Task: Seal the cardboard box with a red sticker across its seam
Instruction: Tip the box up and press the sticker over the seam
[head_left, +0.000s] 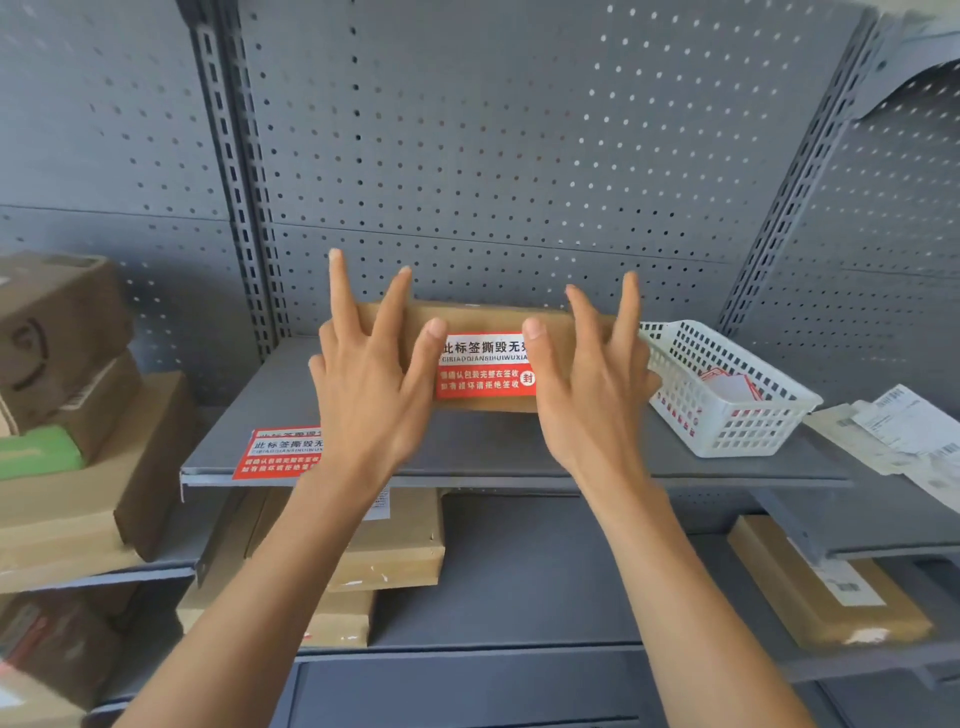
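A flat brown cardboard box (483, 318) lies on the grey shelf (519, 452), with a red and white sticker (483, 366) folded over its front edge. My left hand (374, 374) is at the sticker's left side with fingers spread, thumb tip touching the sticker's upper left corner. At the sticker's right side, my right hand (592, 374) is also spread, its thumb on the upper right corner. Neither hand grips anything.
A second red sticker (280, 449) lies on the shelf's front left edge. A white perforated basket (727, 426) with more stickers stands to the right of the box. Papers (904, 431) lie far right. Cardboard parcels fill the left shelves and the shelf below.
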